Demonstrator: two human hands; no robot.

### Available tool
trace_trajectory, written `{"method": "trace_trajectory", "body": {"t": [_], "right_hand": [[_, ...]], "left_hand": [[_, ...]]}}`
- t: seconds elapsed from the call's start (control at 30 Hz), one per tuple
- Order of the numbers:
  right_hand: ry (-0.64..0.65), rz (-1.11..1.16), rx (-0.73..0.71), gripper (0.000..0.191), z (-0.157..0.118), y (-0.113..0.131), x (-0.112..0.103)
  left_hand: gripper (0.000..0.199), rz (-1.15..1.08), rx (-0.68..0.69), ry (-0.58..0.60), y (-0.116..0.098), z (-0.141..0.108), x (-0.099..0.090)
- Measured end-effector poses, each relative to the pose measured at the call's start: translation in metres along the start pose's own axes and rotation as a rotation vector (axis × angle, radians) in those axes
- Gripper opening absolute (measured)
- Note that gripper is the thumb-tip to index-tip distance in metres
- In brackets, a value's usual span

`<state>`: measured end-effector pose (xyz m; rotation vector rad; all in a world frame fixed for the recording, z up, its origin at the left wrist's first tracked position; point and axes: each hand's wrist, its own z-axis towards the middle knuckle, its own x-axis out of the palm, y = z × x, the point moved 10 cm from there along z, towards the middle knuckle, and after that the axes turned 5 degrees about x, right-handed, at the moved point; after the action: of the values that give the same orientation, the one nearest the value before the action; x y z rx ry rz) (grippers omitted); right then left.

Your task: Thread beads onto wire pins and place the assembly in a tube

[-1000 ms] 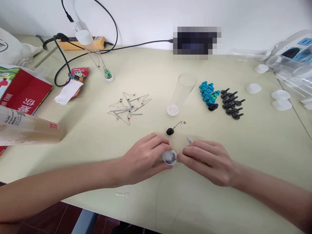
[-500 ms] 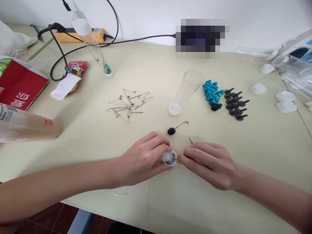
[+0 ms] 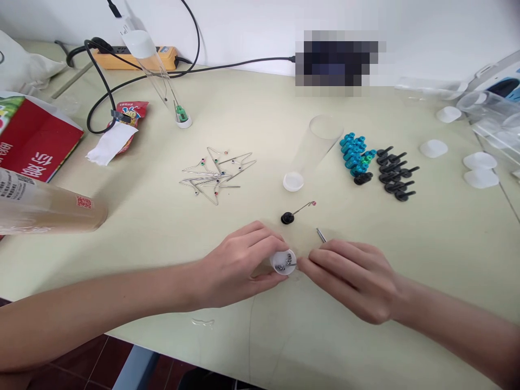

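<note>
My left hand (image 3: 247, 265) grips a small white cap (image 3: 280, 272) between thumb and fingers, its open side facing up and tilted. Inside it lie several tiny metal pieces (image 3: 288, 259), perhaps screws. From the right, my right hand (image 3: 353, 276) pinches a thin metal tool whose kind I cannot make out. One slim end reaches into the cap, and a thicker silver shaft (image 3: 321, 234) sticks out above the fingers. Just beyond the hands stands a black round piece (image 3: 287, 218) with a bent wire (image 3: 303, 207) rising from it.
Bent wires with small beads (image 3: 215, 176) lie in a pile. A clear tube (image 3: 317, 149), teal pieces (image 3: 352, 151) and black pieces (image 3: 394, 172) stand at right, with white caps (image 3: 480, 169) beyond. A drink cup (image 3: 52, 203), a capped tube (image 3: 162, 81) and a power strip (image 3: 117, 60) are at left.
The cap has tipped slightly and the metal pieces in it have shifted into separate clusters. Both hands keep their grip. The whole view has moved slightly.
</note>
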<state>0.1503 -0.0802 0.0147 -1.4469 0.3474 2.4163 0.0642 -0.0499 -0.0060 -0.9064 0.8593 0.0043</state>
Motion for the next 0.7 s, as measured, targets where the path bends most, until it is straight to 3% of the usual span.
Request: {"method": "trace_trajectory", "body": {"t": [0.47,0.7], "right_hand": [[0.007,0.019,-0.003,0.018,-0.002,0.001,0.000],[-0.024,0.110,0.169,0.015,-0.004,-0.013,0.001]], "left_hand": [[0.024,0.009,0.024,-0.031,-0.003,0.000,-0.004],[0.027,-0.052,-0.014,-0.076,0.002,0.001,-0.012]]}}
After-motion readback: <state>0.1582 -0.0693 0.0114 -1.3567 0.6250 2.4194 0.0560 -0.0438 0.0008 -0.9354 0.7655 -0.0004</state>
